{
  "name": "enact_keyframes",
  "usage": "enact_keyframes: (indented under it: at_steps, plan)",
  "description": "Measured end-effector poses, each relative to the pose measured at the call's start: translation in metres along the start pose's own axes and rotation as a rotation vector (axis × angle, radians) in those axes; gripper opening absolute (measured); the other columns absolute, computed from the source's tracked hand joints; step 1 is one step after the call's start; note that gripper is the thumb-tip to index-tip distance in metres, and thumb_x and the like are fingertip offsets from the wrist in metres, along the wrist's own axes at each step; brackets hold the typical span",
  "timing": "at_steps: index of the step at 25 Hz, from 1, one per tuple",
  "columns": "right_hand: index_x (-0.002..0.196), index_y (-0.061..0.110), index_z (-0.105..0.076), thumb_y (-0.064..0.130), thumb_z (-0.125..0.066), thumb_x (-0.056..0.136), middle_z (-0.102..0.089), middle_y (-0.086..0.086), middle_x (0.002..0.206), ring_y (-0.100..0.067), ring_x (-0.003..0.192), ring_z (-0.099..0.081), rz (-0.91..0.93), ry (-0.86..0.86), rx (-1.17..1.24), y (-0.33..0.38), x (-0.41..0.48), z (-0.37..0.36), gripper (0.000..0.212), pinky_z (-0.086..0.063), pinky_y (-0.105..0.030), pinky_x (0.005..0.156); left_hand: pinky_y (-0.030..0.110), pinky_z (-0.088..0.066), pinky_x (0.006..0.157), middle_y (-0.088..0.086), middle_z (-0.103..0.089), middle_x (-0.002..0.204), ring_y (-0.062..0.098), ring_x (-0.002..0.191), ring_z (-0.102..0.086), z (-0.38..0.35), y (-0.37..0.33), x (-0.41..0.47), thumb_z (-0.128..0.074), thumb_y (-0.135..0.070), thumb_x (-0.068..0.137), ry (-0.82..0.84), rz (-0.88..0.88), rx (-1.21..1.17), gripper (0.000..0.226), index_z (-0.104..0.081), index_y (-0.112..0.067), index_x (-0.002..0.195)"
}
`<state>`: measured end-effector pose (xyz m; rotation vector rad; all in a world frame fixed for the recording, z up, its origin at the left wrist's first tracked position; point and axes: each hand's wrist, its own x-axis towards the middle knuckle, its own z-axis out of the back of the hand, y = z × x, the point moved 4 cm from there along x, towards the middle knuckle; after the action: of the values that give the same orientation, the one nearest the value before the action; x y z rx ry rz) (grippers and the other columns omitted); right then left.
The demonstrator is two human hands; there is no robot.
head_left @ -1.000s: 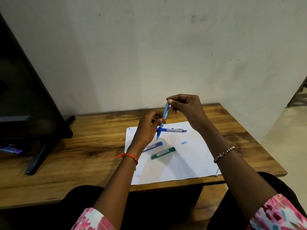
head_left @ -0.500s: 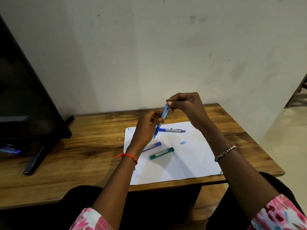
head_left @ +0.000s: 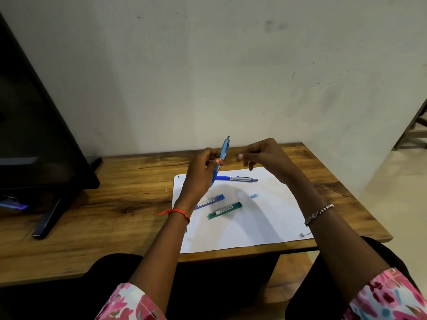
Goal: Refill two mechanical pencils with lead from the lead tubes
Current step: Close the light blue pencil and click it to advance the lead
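My left hand (head_left: 202, 170) grips a light blue mechanical pencil (head_left: 222, 155), held nearly upright above the table with its open top end up. My right hand (head_left: 263, 155) hovers just right of the pencil's top with its fingers curled and fingertips pinched together; whether something small sits between them I cannot tell. A second pencil (head_left: 238, 179), blue and silver, lies on the white paper (head_left: 254, 225). A blue lead tube (head_left: 211, 200) and a green lead tube (head_left: 225, 210) lie side by side on the paper. A small pale blue cap (head_left: 254, 195) lies to their right.
The paper lies on a wooden table (head_left: 115, 192) against a white wall. A black monitor (head_left: 34, 135) on a stand fills the table's left side. The table's right edge drops to a tiled floor.
My right hand has come off the top of the light blue pencil and moved a little to the right. The pencil's top end now shows bare.
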<state>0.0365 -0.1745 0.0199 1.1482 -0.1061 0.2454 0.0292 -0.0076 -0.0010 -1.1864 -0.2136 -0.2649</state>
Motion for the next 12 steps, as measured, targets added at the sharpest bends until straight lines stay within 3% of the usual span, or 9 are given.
enact_keyframes:
  at_steps: [3, 5, 8, 12]
  plan:
    - [0.088, 0.001, -0.074, 0.005, -0.071, 0.075, -0.069, -0.009, 0.072, -0.007, 0.053, -0.055, -0.036, 0.302, -0.449, -0.013, -0.005, -0.008, 0.014, -0.045, -0.014, 0.051, 0.028, -0.049, 0.078, 0.004, -0.061, 0.094, 0.014, 0.088, -0.058, 0.003, -0.001, 0.001, -0.049, -0.011, 0.092, -0.008, -0.004, -0.001, 0.009, -0.055, -0.009, 0.099]
    - [0.087, 0.003, -0.074, 0.005, -0.076, 0.070, -0.066, 0.000, 0.067, -0.008, 0.057, -0.053, -0.081, 0.420, -0.627, -0.022, -0.009, -0.011, 0.017, -0.041, -0.016, 0.052, 0.022, -0.048, 0.073, 0.002, -0.061, 0.093, 0.008, 0.081, -0.057, 0.003, -0.003, 0.001, -0.048, -0.010, 0.092, -0.011, -0.006, -0.005, 0.014, -0.055, -0.004, 0.103]
    - [0.081, 0.001, -0.074, -0.001, -0.076, 0.066, -0.062, -0.002, 0.059, -0.010, 0.051, -0.052, -0.126, 0.469, -0.706, -0.030, -0.012, -0.014, 0.015, -0.042, -0.020, 0.053, 0.016, -0.045, 0.070, 0.002, -0.060, 0.092, 0.011, 0.084, -0.056, 0.004, -0.004, 0.001, -0.048, -0.009, 0.092, -0.014, -0.011, -0.006, 0.016, -0.055, -0.002, 0.105]
    - [0.078, 0.000, -0.074, -0.007, -0.067, 0.070, -0.068, -0.012, 0.068, -0.007, 0.047, -0.057, -0.120, 0.476, -0.666, -0.026, -0.011, -0.016, 0.013, -0.046, -0.015, 0.056, 0.012, -0.045, 0.069, 0.002, -0.059, 0.094, 0.013, 0.088, -0.056, 0.003, -0.003, 0.001, -0.048, -0.011, 0.092, -0.015, -0.007, -0.005, 0.017, -0.054, -0.003, 0.106]
